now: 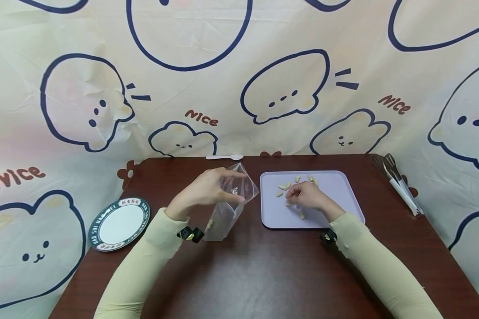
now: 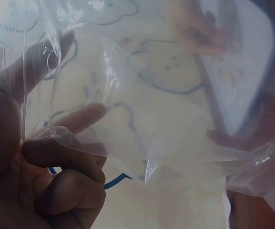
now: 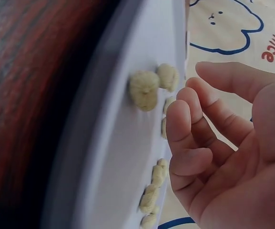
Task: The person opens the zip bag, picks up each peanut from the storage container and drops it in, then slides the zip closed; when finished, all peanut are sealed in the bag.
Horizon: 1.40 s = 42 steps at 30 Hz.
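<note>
My left hand [image 1: 211,188] holds a clear plastic bag [image 1: 227,217] by its mouth, with thumb and fingers spread at the opening. A pale peanut [image 1: 209,224] shows through the plastic low in the bag. Over the lilac tray [image 1: 339,199], my right hand [image 1: 308,196] reaches down among unshelled peanuts [image 1: 282,187]. In the right wrist view its fingers [image 3: 179,119] are loosely bent, thumb apart, with nothing visible between them. Two peanuts [image 3: 144,90] lie just beyond the fingertips, and several more line the tray. The bag's film [image 2: 170,129] covers most of the left wrist view.
A green-rimmed plate [image 1: 100,241] sits at the table's left edge. On the right lie whisk-like utensils [image 1: 401,188] with pale handles. A white plastic spoon [image 1: 225,157] rests along the back edge, before a patterned cloth backdrop [image 1: 279,141]. Brown tabletop [image 1: 255,274] extends in front.
</note>
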Each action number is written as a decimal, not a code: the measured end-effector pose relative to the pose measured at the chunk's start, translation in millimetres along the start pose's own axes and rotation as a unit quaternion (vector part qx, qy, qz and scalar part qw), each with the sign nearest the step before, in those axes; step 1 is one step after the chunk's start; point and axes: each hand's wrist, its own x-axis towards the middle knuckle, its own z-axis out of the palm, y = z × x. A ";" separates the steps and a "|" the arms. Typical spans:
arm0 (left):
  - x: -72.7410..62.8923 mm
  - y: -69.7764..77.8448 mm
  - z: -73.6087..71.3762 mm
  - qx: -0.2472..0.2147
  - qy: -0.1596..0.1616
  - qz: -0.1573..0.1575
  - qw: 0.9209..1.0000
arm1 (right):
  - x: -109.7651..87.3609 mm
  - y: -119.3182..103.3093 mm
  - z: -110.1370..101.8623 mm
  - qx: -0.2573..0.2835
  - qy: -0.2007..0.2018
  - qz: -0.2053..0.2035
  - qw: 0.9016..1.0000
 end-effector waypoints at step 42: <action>7.4 -1.6 13.8 0.018 0.021 -0.001 1.000 | 0.0 -12.2 1.0 -0.008 -0.009 -0.009 1.000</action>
